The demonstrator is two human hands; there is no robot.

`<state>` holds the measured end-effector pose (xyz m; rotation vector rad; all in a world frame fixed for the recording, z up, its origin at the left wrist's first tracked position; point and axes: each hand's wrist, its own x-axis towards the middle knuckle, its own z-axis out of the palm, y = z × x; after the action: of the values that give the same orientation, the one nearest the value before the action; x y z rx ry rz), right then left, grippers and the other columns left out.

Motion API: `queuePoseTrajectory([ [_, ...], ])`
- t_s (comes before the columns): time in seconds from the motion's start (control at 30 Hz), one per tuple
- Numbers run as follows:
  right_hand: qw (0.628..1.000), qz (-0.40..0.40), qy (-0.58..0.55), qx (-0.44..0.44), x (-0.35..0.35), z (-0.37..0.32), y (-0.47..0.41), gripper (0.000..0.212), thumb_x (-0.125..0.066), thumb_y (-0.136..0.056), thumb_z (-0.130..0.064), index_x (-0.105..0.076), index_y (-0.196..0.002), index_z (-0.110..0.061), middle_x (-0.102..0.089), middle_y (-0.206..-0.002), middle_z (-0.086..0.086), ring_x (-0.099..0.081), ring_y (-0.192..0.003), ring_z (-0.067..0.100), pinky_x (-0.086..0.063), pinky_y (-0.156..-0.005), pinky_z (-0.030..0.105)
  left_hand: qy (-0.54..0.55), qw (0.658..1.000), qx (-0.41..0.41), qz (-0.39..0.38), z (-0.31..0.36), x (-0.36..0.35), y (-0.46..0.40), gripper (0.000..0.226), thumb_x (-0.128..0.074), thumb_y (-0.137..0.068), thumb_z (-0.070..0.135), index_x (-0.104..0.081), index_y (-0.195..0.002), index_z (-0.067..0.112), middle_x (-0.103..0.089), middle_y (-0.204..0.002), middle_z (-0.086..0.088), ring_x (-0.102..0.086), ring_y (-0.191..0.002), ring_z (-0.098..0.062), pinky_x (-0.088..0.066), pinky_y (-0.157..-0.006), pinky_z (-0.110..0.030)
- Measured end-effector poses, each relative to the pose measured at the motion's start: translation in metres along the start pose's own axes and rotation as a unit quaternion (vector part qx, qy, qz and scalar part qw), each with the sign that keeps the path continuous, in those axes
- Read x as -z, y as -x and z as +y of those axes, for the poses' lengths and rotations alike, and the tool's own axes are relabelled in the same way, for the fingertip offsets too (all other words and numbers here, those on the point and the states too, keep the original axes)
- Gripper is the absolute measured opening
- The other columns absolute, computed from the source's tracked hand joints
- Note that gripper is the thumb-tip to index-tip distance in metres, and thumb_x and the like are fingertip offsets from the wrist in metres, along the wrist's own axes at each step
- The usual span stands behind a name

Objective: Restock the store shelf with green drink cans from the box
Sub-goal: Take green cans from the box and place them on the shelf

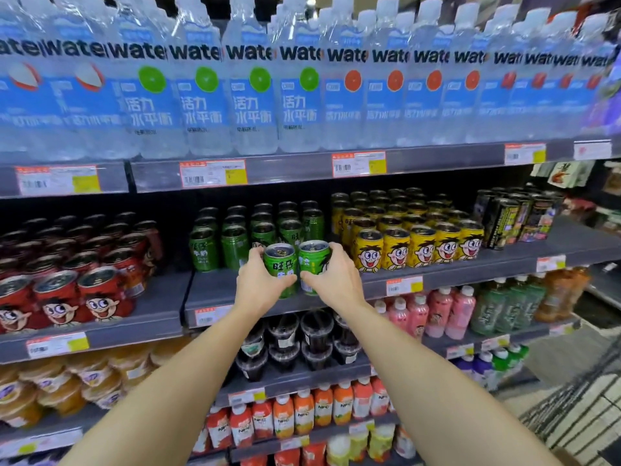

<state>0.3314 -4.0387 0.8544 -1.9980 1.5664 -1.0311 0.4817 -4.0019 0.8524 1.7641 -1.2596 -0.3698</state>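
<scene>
My left hand [258, 280] grips a green drink can [280, 264] and my right hand [336, 275] grips a second green can [312, 260]. Both cans are upright, side by side, at the front of the grey middle shelf [215, 290]. Behind them stand several more green cans [235, 240] in rows. The box is not in view.
Red cans [67, 297] fill the shelf to the left, yellow cans [420, 243] to the right, black cans [517, 220] further right. Water bottles [252, 95] line the shelf above. Dark cups [302, 341] and juice bottles [302, 412] sit on lower shelves.
</scene>
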Motion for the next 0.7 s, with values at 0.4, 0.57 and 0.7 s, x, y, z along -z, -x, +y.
queuePoseTrajectory([
  [0.4, 1.000, -0.027, 0.001, 0.011, -0.014, 0.017, -0.029, 0.083, -0.077, -0.079, -0.038, -0.034, -0.145, -0.012, -0.051, -0.138, 0.009, -0.051, -0.124, 0.029, -0.047, -0.096, 0.041, -0.007, 1.000, 0.012, -0.009, -0.011, -0.018, -0.026, 0.088, -0.083, -0.072, 0.038, -0.036, -0.142, 0.014, -0.061, -0.119, -0.003, -0.058, -0.103, -0.020, -0.049, -0.086, -0.035],
  [0.57, 0.999, -0.031, -0.010, -0.006, -0.022, 0.019, -0.043, 0.081, -0.078, -0.078, -0.037, -0.036, -0.143, -0.010, -0.052, -0.136, 0.009, -0.051, -0.123, 0.030, -0.046, -0.097, 0.041, -0.001, 1.000, 0.018, -0.017, -0.013, -0.026, -0.042, 0.085, -0.083, -0.074, 0.034, -0.036, -0.141, 0.013, -0.062, -0.121, -0.004, -0.059, -0.101, -0.019, -0.049, -0.083, -0.033],
  [0.7, 1.000, -0.026, -0.013, -0.012, -0.027, 0.025, -0.051, 0.083, -0.078, -0.078, -0.038, -0.036, -0.144, -0.011, -0.053, -0.136, 0.010, -0.052, -0.123, 0.031, -0.046, -0.098, 0.043, -0.016, 1.000, 0.008, -0.009, -0.021, -0.036, -0.046, 0.082, -0.084, -0.073, 0.032, -0.035, -0.137, 0.012, -0.059, -0.125, -0.007, -0.058, -0.109, -0.024, -0.049, -0.089, -0.038],
])
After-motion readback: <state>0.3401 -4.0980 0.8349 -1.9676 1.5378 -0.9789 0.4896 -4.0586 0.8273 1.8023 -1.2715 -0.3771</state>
